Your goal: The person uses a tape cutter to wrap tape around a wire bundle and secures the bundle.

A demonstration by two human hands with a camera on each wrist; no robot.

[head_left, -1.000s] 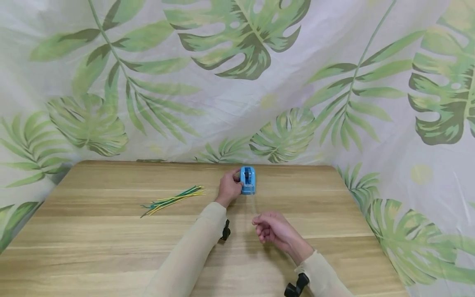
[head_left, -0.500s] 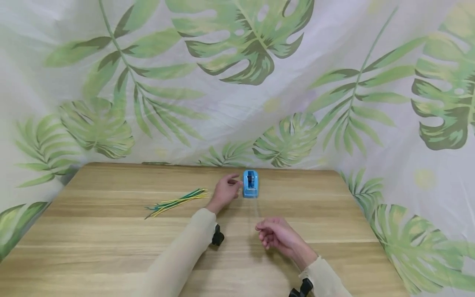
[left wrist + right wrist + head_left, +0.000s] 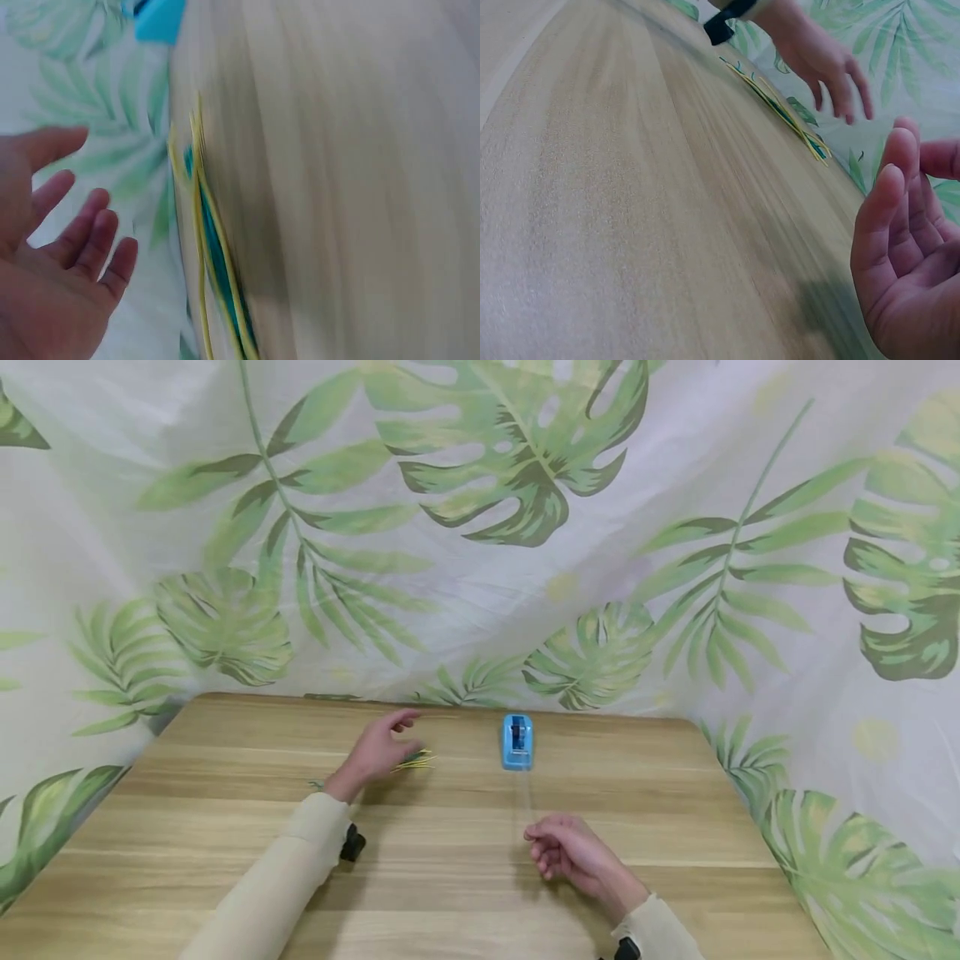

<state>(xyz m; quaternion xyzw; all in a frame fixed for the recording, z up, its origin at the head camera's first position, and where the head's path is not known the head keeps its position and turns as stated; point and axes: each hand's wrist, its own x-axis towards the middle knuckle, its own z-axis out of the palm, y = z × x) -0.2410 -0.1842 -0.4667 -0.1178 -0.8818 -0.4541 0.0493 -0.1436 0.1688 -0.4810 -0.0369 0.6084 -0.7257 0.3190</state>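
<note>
Hovering above wires, left hand relaxed — right hand pinching tape strip, blue dispenser beyond

- A wooden tabletop, pale brown with streaky darker grain, spread out in front of me, its back corners rounded off.
- Behind it I saw a whitish cloth hanging, softly creased, which dropped past the tabletop at both sides.
- Big split green leaves were printed across it, alongside feathery fronds.
- Faint yellow spots showed too.
</note>
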